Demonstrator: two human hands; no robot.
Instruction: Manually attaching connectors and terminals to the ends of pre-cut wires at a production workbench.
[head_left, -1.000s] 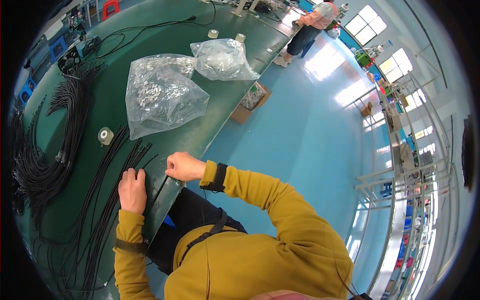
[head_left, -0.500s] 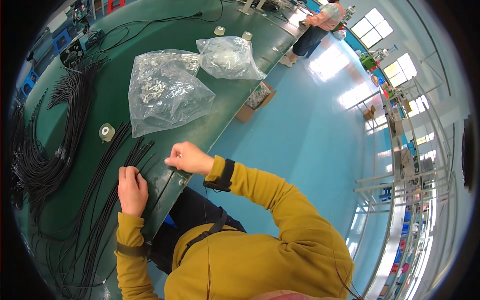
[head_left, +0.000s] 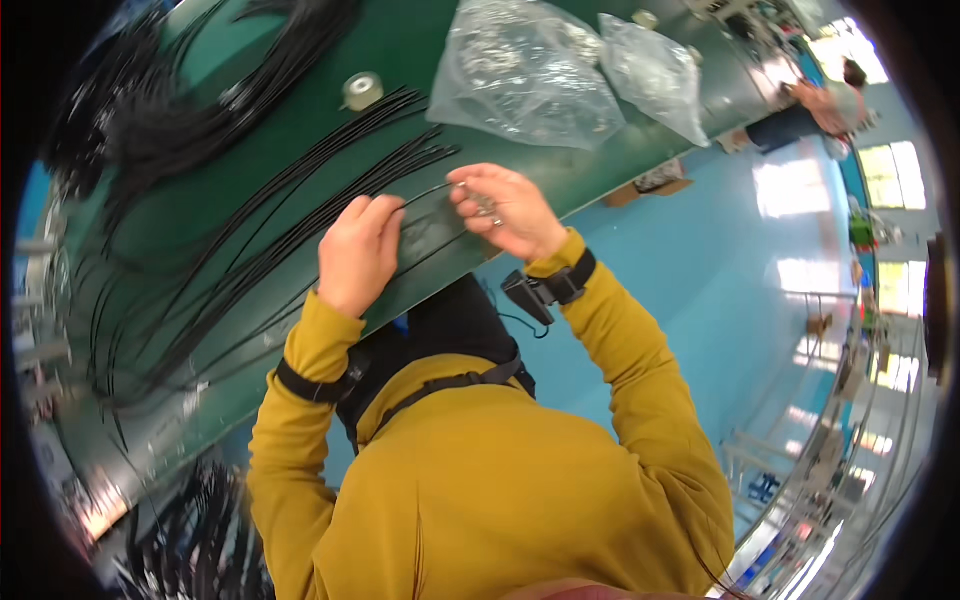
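Far left on the green table point(head_left: 325, 60) there's a fat bundle of black cables point(head_left: 180, 140), a bit blurry, with pale ends bunched partway along. Below the table edge on that side there's a pile of dark cables point(head_left: 195, 530), too smeared to make out properly. Then comes a loose row of cables point(head_left: 290, 225) running up at a slant, their tips fanned near the middle.

The left hand point(head_left: 357, 255) is just beside that row, thumb and index finger pinching one thin black cable point(head_left: 425, 196) that sticks out toward the right. A roll of tape point(head_left: 362, 91) sits on the table beyond that hand.

The cable's free end reaches the right hand point(head_left: 508, 210), whose thumb and index finger are together right at the tip. Can't tell if they grip the cable itself or a tiny piece on it. The other fingers are curled round some small shiny bits point(head_left: 482, 204).

Behind that hand lies a clear plastic bag point(head_left: 525, 75) of small pieces, with a smaller bag point(head_left: 655, 75) just right of it. Further right, past the edge, there's an open cardboard box point(head_left: 650, 188) on the blue floor point(head_left: 690, 270), then a person in a pink top point(head_left: 832, 108)
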